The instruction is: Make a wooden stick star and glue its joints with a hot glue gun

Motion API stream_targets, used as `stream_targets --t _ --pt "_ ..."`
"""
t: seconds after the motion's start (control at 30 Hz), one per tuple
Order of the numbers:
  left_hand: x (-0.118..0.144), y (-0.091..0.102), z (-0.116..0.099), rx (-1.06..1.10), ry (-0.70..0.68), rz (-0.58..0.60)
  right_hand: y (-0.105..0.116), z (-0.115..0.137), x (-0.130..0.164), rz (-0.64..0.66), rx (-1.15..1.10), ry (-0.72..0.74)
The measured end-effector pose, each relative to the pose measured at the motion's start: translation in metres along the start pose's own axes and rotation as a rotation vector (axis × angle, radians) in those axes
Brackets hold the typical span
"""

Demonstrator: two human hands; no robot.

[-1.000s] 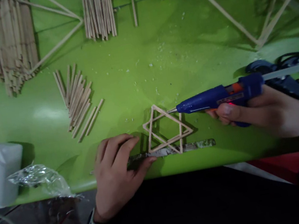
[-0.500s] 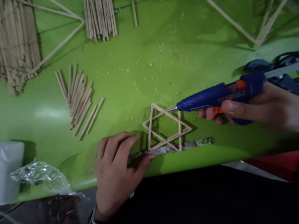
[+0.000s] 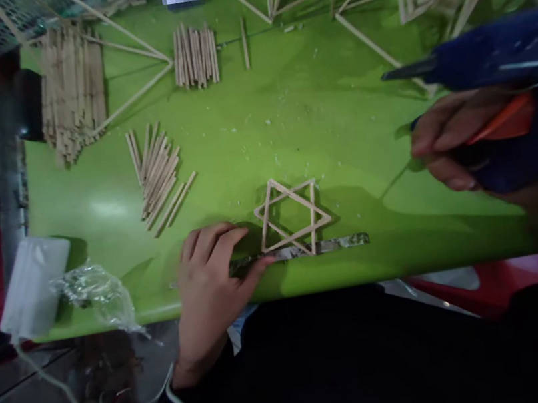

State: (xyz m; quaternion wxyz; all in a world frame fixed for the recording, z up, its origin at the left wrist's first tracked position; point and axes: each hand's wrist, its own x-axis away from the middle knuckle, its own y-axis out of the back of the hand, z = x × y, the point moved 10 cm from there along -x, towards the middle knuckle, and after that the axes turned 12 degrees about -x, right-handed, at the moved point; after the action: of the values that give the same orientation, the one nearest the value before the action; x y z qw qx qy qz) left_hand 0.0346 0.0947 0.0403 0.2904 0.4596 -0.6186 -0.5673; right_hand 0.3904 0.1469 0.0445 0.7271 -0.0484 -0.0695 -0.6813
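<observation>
A six-pointed star of thin wooden sticks (image 3: pixel 290 191) lies flat near the table's front edge. Its lower points rest over a narrow, stained metal strip (image 3: pixel 340 242). My left hand (image 3: pixel 209 271) lies across the strip's left part, fingers curved and apart from the thumb, whose tip touches the strip beside the star. In my right hand (image 3: pixel 447 141) is a blue hot glue gun (image 3: pixel 489 54) with an orange trigger, raised to the right of the star. Its nozzle points left, away from the sticks.
Loose short sticks (image 3: pixel 161 177) lie left of the star; a short-stick row (image 3: pixel 195 56) and a long-stick pile (image 3: pixel 73 92) lie behind. Stick frames (image 3: pixel 370 38) stand at the back. A white box with a cord (image 3: pixel 34 287) and clear plastic wrap (image 3: pixel 103 293) sit front left.
The glue gun has left the star's upper right side and moved up and right with my right hand. My left hand stays by the strip. The view has shifted.
</observation>
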Motion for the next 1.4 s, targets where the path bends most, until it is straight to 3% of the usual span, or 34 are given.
stream_targets --t 0.07,0.13,0.3,0.53,0.9,1.4 --pt "0.000 -0.001 0.000 -0.005 -0.002 -0.008 -0.003 0.016 0.003 0.031 -0.090 0.135" --pt "0.000 -0.001 0.000 -0.004 -0.004 -0.021 -0.008 0.023 0.007 0.056 -0.143 0.166" --pt "-0.001 -0.001 0.001 -0.005 -0.001 -0.038 -0.029 0.005 0.017 0.161 -0.194 -0.031" --pt "-0.002 0.000 0.000 -0.027 -0.001 -0.002 -0.042 -0.034 0.018 0.226 -0.027 -0.279" --pt "-0.004 -0.002 0.002 0.004 0.044 0.081 -0.043 -0.034 0.012 0.272 0.083 -0.264" --pt "-0.002 -0.002 0.002 0.020 0.026 0.074 -0.041 -0.052 0.017 0.341 0.138 -0.323"
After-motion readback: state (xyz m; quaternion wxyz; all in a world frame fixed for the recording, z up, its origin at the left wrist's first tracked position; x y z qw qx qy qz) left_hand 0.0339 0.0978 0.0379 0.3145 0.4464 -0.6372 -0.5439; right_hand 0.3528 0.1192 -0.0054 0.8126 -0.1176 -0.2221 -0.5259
